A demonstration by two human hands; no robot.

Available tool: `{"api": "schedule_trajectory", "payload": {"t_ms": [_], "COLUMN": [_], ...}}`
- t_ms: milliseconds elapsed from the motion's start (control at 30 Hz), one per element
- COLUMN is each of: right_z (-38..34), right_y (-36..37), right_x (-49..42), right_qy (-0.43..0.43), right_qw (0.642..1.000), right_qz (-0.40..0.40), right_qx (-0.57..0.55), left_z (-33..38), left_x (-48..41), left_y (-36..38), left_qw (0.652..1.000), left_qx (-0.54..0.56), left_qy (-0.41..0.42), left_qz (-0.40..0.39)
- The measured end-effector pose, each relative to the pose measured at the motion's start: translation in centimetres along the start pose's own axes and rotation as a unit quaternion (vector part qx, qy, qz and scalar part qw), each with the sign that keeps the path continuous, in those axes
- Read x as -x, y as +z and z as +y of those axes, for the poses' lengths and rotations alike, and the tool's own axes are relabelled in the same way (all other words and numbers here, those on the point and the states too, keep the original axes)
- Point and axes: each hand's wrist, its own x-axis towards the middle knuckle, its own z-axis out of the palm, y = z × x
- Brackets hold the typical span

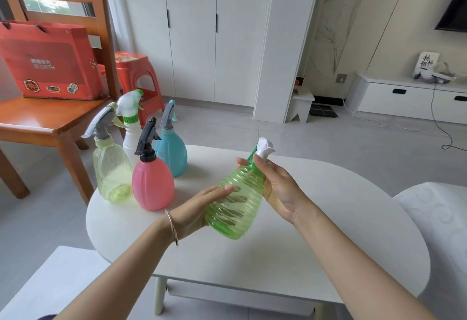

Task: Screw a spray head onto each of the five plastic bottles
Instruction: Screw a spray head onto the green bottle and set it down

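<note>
A ribbed green bottle [235,203] is held tilted above the white table [278,256], neck pointing up and to the right. My left hand [202,206] grips its lower body. My right hand [275,185] wraps the neck, thumb and fingers on the green collar under the white spray head [264,146]. At the table's far left stand four bottles with spray heads on: a pale yellow bottle [112,168] with a grey head, a white bottle [131,137] with a white and green head, a pink bottle [153,184] with a black head, and a blue bottle [171,153] with a grey head.
A wooden chair [50,120] carrying a red box [48,62] stands left of the table, with a red plastic stool [136,74] behind it. White cabinets line the back wall. A pale cushion [439,218] lies to the right.
</note>
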Motion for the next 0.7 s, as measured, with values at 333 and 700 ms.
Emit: {"api": "schedule_trajectory", "payload": {"t_ms": [333,700], "right_z": [-1.3,-2.8], "right_y": [0.3,2.8], "right_x": [0.2,2.1], "right_qy": [-0.023,-0.089], "right_qw": [1.000,0.991], "right_qz": [-0.020,-0.018], "right_qx": [-0.005,0.100], "left_z": [1.2,2.6], "left_x": [0.5,2.7], "left_y": [0.6,1.1], "left_qw": [0.999,0.986], "left_qx": [-0.043,-0.071], "left_qy": [0.029,0.132], "left_qz": [0.001,0.070]}}
